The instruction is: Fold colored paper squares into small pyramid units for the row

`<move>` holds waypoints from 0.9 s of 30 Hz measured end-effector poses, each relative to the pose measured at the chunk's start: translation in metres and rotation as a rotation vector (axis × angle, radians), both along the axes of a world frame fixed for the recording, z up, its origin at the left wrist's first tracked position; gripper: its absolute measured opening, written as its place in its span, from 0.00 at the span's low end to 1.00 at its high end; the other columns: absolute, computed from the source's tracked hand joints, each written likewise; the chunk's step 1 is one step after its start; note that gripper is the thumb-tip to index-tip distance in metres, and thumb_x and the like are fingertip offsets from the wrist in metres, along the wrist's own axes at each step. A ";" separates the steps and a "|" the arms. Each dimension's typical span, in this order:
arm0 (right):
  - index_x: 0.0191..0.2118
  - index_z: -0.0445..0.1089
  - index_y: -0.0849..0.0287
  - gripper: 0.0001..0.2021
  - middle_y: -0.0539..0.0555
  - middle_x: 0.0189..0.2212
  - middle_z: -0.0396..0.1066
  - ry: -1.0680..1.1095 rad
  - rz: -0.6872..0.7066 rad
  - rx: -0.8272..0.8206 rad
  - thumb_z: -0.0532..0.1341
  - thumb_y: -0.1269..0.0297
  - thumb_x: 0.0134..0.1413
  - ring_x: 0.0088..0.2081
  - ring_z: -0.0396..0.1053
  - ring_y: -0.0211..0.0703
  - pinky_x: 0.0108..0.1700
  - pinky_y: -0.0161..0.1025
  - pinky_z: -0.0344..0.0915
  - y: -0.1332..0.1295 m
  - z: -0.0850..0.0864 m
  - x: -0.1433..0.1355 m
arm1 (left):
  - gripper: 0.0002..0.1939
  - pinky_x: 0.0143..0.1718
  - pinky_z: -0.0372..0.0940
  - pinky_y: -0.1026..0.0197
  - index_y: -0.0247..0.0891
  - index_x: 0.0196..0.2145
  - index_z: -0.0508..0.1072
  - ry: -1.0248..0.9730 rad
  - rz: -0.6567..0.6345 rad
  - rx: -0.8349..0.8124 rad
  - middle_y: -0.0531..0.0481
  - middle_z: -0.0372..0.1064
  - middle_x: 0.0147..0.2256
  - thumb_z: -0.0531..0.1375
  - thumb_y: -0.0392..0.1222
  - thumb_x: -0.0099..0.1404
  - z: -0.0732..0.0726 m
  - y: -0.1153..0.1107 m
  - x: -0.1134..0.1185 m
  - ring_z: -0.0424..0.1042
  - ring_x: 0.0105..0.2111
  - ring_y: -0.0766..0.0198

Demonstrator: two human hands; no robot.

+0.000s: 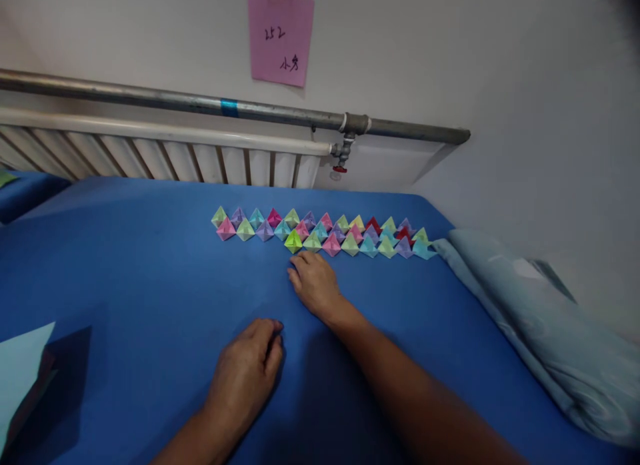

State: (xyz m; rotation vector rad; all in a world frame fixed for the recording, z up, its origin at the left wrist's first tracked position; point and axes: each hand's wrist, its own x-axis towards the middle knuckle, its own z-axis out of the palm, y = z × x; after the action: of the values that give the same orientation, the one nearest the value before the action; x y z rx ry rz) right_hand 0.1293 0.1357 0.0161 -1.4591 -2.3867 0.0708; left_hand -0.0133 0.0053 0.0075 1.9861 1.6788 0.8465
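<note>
Several small folded paper pieces in many colours stand in three close rows on the blue surface (150, 285). At the left end of the front row is a bright green piece (293, 242). My right hand (314, 278) rests just below it, fingers bent near its lower edge; whether the fingertips touch a piece is unclear. My left hand (247, 365) lies lower and to the left, fingers curled together over the blue surface, with nothing visible in it. A pink piece (226, 229) sits at the left end of the middle row.
Light blue paper sheets (23, 365) stand at the lower left. A rolled pale green cloth (540, 332) lies along the right edge. Behind the surface are a white radiator (165, 160), a metal pipe (165, 98) and a red valve (340, 169). A pink note (280, 35) hangs above.
</note>
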 end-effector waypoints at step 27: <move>0.51 0.72 0.61 0.15 0.59 0.51 0.71 0.037 0.073 0.022 0.55 0.68 0.62 0.46 0.67 0.49 0.51 0.47 0.63 -0.011 -0.006 0.005 | 0.11 0.39 0.67 0.57 0.37 0.38 0.73 0.080 0.010 -0.072 0.46 0.75 0.36 0.51 0.33 0.64 0.009 0.004 0.003 0.75 0.35 0.59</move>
State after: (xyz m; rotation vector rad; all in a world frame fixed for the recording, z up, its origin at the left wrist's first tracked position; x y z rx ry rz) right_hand 0.1343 0.1242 0.0096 -1.3485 -2.4030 0.0881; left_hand -0.0104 0.0096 0.0162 1.9889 1.7396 0.7081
